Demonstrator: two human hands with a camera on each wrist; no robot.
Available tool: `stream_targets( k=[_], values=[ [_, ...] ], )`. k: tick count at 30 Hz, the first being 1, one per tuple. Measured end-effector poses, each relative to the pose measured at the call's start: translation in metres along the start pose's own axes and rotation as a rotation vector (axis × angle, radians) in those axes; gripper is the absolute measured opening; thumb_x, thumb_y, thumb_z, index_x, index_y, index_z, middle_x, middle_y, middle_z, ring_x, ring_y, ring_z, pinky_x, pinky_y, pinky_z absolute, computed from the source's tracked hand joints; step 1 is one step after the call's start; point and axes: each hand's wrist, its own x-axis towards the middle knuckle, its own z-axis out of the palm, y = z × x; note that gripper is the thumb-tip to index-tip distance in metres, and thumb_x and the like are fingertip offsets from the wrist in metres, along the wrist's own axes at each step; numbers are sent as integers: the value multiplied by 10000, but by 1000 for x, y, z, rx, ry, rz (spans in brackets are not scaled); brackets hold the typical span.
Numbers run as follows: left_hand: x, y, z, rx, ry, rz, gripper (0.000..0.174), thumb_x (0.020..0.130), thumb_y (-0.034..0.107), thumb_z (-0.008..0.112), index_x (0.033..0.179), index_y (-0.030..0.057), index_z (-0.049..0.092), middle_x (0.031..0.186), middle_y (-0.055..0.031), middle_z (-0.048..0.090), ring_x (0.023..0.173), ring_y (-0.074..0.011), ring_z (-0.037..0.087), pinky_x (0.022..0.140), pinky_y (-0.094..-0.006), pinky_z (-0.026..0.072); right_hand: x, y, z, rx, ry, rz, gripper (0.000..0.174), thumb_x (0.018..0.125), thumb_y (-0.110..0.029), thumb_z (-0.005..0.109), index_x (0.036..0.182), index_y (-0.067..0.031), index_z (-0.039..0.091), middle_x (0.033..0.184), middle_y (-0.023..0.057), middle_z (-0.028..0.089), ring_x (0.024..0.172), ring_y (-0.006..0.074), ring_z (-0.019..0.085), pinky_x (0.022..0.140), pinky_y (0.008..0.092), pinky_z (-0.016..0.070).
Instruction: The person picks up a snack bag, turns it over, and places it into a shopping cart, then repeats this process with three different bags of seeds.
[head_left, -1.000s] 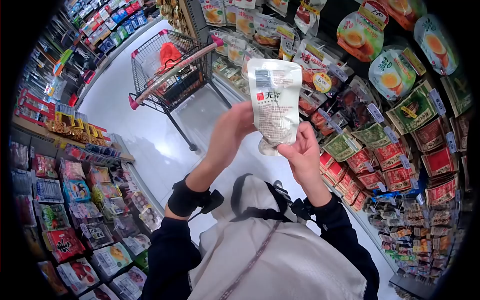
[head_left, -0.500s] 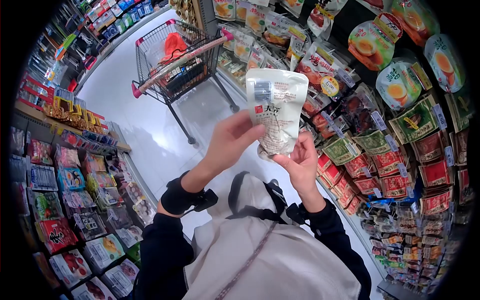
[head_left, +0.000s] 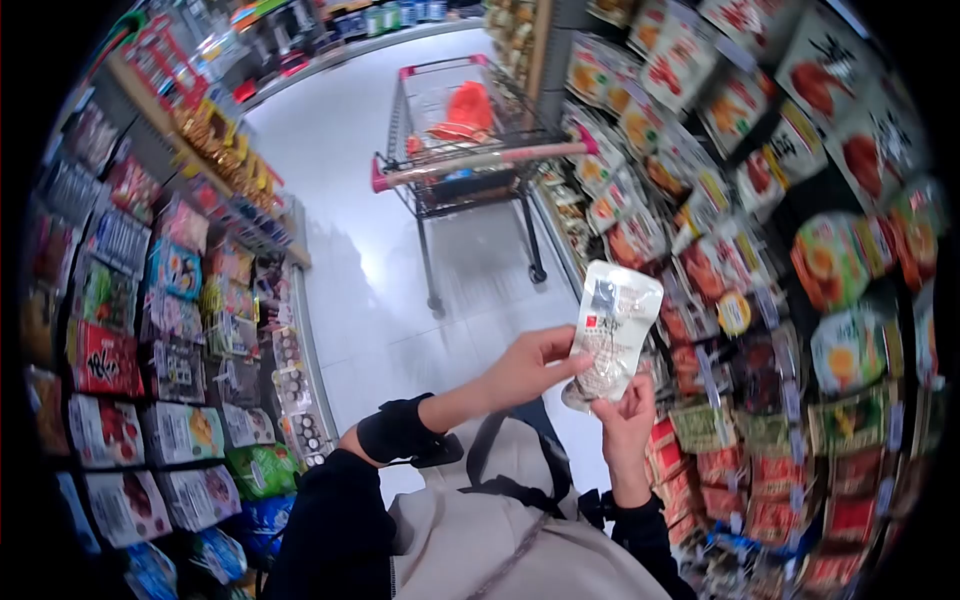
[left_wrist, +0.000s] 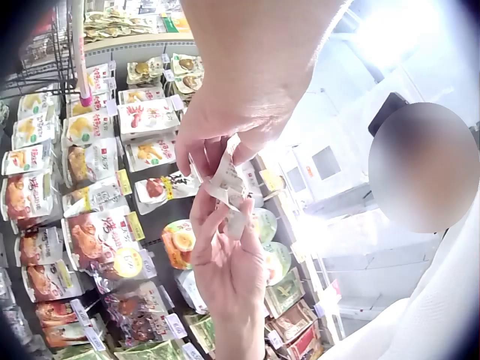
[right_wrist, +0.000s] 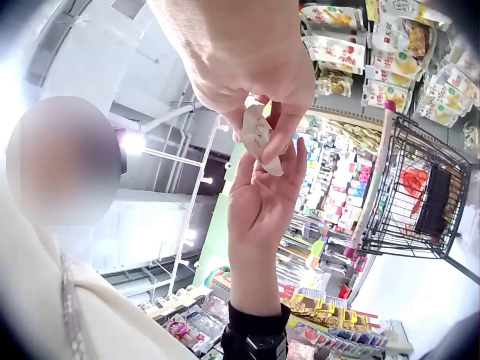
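A white sealed food pouch [head_left: 618, 315] is held up in front of the person, its printed back with a barcode and red logo facing the head camera. The left hand [head_left: 525, 368] grips its left edge, thumb on the printed face and fingers behind. At the lower right corner, the right hand [head_left: 627, 425] pinches the pouch between thumb and fingers. From the left wrist, the pouch [left_wrist: 227, 184] shows nearly edge-on between both hands. The right wrist view shows the pouch [right_wrist: 257, 131] partly hidden by the right hand's fingers.
A shopping cart [head_left: 480, 155] with a red bag [head_left: 466, 112] inside stands ahead in the aisle. Hanging packaged foods [head_left: 730, 270] line the rack on the right. Shelves of bagged goods [head_left: 110, 360] run along the left. Pale floor [head_left: 350, 270] lies between them.
The left hand has come from behind the pouch to grip its left edge with the thumb in front. Pouch and cart now appear lower and further right as the head view shifts.
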Motion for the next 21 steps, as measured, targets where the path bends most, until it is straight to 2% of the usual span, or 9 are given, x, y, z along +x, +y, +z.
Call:
stream_targets(
  k=[6, 10, 13, 14, 18, 21],
  values=[
    [17, -9, -34, 162, 60, -58, 391, 790, 175, 611, 1103, -23, 485, 978, -83, 581, 877, -119, 540, 814, -266, 429, 51, 29, -4, -6, -119, 38, 353, 670, 112, 630, 891, -19, 388, 934, 103, 532, 879, 153, 534, 790, 274, 430],
    [50, -13, -64, 84, 83, -106, 370, 786, 98, 605, 1120, 3, 479, 990, -44, 571, 908, -106, 518, 814, -267, 413, 104, 50, -3, 9, -162, 73, 361, 668, 128, 617, 912, -6, 388, 936, 112, 532, 883, 162, 538, 793, 280, 437],
    [84, -4, -86, 56, 125, -173, 380, 778, 97, 616, 1122, 6, 481, 1005, -46, 566, 922, -108, 514, 820, -264, 408, 151, 63, -4, -36, -171, 49, 364, 672, 128, 615, 923, -1, 386, 955, 116, 514, 894, 166, 534, 801, 287, 437],
    [98, -3, -93, 76, 136, -189, 391, 767, 93, 629, 1118, 4, 483, 1016, -48, 564, 924, -109, 514, 821, -263, 407, 167, 71, -9, -62, -190, 33, 382, 675, 125, 617, 952, 2, 386, 1003, 118, 482, 933, 172, 517, 808, 290, 436],
    [146, 7, -123, 106, 205, -165, 397, 769, 118, 629, 1115, -8, 478, 991, -57, 572, 916, -124, 528, 813, -266, 425, 235, 79, -11, -70, -311, 15, 410, 671, 123, 619, 996, 1, 401, 1064, 116, 441, 992, 185, 488, 813, 294, 438],
    [172, 19, -145, 125, 276, -182, 416, 762, 119, 637, 1123, -8, 473, 995, -56, 572, 915, -119, 527, 810, -263, 425, 280, 79, -10, -64, -365, 166, 403, 662, 141, 605, 991, 1, 419, 1073, 123, 440, 980, 185, 492, 800, 299, 449]
  ],
)
